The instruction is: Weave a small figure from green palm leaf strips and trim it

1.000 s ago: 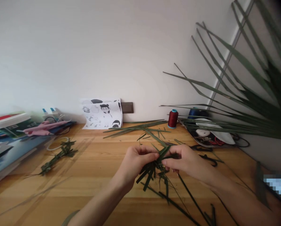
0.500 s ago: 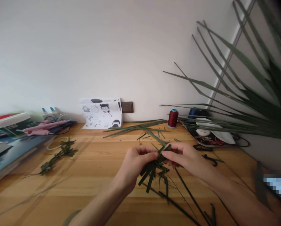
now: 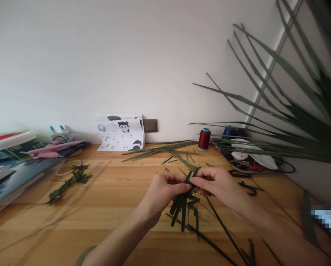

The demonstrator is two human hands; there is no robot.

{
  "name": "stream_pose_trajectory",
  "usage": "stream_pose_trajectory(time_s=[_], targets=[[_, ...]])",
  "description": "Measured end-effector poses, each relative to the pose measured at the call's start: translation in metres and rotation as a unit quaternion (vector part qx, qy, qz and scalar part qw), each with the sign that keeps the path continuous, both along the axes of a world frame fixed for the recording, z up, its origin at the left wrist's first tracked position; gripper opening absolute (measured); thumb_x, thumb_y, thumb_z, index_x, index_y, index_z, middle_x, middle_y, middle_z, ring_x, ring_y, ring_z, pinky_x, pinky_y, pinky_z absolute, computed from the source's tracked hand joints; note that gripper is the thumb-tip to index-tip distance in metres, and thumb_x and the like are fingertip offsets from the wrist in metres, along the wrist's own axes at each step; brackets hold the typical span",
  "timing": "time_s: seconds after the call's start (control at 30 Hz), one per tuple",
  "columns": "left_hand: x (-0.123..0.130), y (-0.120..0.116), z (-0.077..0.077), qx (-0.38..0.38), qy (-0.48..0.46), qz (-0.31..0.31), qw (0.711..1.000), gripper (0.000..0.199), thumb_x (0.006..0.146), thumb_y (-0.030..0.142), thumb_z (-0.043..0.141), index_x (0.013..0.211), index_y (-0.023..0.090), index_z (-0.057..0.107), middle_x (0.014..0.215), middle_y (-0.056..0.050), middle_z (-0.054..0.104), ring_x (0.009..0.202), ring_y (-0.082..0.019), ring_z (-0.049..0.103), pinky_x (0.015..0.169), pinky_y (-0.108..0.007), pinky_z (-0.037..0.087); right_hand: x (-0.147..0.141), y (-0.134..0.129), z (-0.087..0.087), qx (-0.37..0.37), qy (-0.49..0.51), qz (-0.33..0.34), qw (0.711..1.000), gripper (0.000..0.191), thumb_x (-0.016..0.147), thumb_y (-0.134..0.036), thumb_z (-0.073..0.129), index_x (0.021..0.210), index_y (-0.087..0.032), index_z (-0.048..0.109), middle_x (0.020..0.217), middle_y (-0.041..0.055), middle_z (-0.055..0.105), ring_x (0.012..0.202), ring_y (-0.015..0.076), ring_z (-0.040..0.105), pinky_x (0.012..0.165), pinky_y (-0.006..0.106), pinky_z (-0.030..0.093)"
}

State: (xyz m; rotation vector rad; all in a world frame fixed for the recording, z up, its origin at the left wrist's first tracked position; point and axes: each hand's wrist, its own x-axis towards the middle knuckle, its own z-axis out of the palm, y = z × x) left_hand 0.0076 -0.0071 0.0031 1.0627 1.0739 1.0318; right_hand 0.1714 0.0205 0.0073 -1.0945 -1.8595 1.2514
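Observation:
A small bundle of green palm leaf strips (image 3: 179,211) is pinched between both hands, its cut ends fanning downward. My left hand (image 3: 165,194) grips the bundle from the left, thumb on top. From the right, my right hand (image 3: 212,181) pinches the upper part of the same strips, the two thumbs almost touching. How the strips are joined between the fingers is hidden. Below the hands, loose leaf strips (image 3: 210,242) and scraps lie on the wooden table (image 3: 118,229).
Long leaf strips (image 3: 154,150) lie along the wall beside a dark red thread spool (image 3: 204,139). At right, a palm leaf (image 3: 298,111) spreads over a tray (image 3: 243,169). To the left are a finished-looking leaf braid (image 3: 68,184), a pink glue gun (image 3: 51,149) and a printed sheet (image 3: 121,135).
The strip bundle has turned in my fingers, so its ends now point more straight down. My left thumb has moved slightly right and down.

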Motion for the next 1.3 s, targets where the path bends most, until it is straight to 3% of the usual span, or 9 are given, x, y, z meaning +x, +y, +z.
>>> stream_pose_trajectory(time_s=[0.2,0.53,0.6,0.7,0.83,0.93,1.03,1.13,1.3], targets=[[-0.001,0.001,-0.004,0.006,0.007,0.008,1.000,0.010,0.061,0.021,0.067,0.061,0.012,0.063,0.057,0.000,0.060,0.051,-0.008,0.050,0.050,-0.020,0.035,-0.001,0.000,0.002,-0.020,0.017,0.020,0.999,0.010,0.072,-0.023,0.059,0.078,-0.015,0.060,0.066,-0.0021,0.058,0.059,0.0081,0.051,0.054,0.019,0.040],[0.000,-0.001,-0.002,-0.002,-0.020,0.024,1.000,0.011,0.059,0.021,0.069,0.058,0.013,0.062,0.056,0.000,0.059,0.051,-0.010,0.051,0.053,-0.022,0.037,0.002,0.002,0.001,-0.014,0.035,0.010,0.999,0.017,0.070,-0.022,0.060,0.085,-0.015,0.061,0.074,-0.0001,0.061,0.061,0.0097,0.053,0.055,0.021,0.041],[0.000,-0.001,0.000,0.021,-0.025,0.034,0.999,0.014,0.058,0.021,0.070,0.068,0.013,0.064,0.066,-0.003,0.064,0.062,-0.013,0.056,0.062,-0.024,0.040,0.001,0.003,0.001,-0.012,0.045,-0.004,0.999,0.016,0.069,-0.023,0.061,0.084,-0.015,0.061,0.073,0.0000,0.061,0.060,0.0100,0.053,0.055,0.022,0.040],[-0.002,0.000,0.002,0.038,-0.038,0.098,0.994,0.034,0.063,0.029,0.069,0.093,0.016,0.062,0.097,-0.008,0.063,0.093,-0.019,0.055,0.076,-0.026,0.040,0.000,0.004,0.001,-0.008,0.065,-0.035,0.997,0.016,0.071,-0.025,0.061,0.083,-0.015,0.060,0.074,0.0002,0.062,0.062,0.0099,0.053,0.057,0.022,0.041],[-0.005,0.003,0.004,-0.023,-0.128,0.158,0.979,0.044,0.073,0.049,0.051,0.100,0.015,0.056,0.118,-0.012,0.052,0.107,-0.023,0.048,0.077,-0.028,0.042,0.000,0.007,0.001,0.000,0.098,-0.084,0.992,0.014,0.072,-0.026,0.060,0.079,-0.015,0.059,0.069,-0.0010,0.059,0.060,0.0094,0.052,0.057,0.021,0.041],[-0.003,0.002,0.005,-0.071,-0.201,0.147,0.966,0.046,0.075,0.053,0.045,0.097,0.014,0.054,0.116,-0.014,0.052,0.102,-0.025,0.052,0.072,-0.031,0.045,0.001,0.007,0.000,0.006,0.122,-0.124,0.985,0.016,0.071,-0.028,0.061,0.078,-0.015,0.058,0.064,-0.0023,0.057,0.060,0.0096,0.053,0.057,0.021,0.041],[0.004,-0.002,0.002,-0.061,-0.248,0.110,0.961,0.032,0.074,0.043,0.052,0.090,0.015,0.056,0.105,-0.011,0.058,0.087,-0.022,0.059,0.069,-0.030,0.047,-0.002,0.004,-0.001,0.009,0.143,-0.148,0.979,0.017,0.072,-0.031,0.059,0.080,-0.016,0.058,0.071,-0.0004,0.061,0.067,0.0114,0.057,0.058,0.021,0.042],[0.009,-0.004,-0.004,-0.034,-0.201,0.089,0.975,0.023,0.065,0.023,0.065,0.086,0.014,0.058,0.088,-0.008,0.063,0.076,-0.017,0.062,0.066,-0.025,0.047,-0.007,-0.003,-0.001,0.006,0.150,-0.147,0.978,0.017,0.073,-0.031,0.058,0.078,-0.015,0.059,0.072,0.0016,0.063,0.069,0.0138,0.059,0.058,0.022,0.044],[0.004,-0.002,-0.005,-0.004,-0.163,0.136,0.977,0.013,0.061,0.018,0.068,0.069,0.012,0.060,0.067,-0.002,0.062,0.053,-0.009,0.057,0.053,-0.019,0.046,-0.009,-0.009,0.009,0.025,0.144,-0.167,0.975,0.023,0.074,-0.034,0.055,0.085,-0.014,0.059,0.082,0.0064,0.065,0.079,0.0187,0.060,0.061,0.026,0.045]])
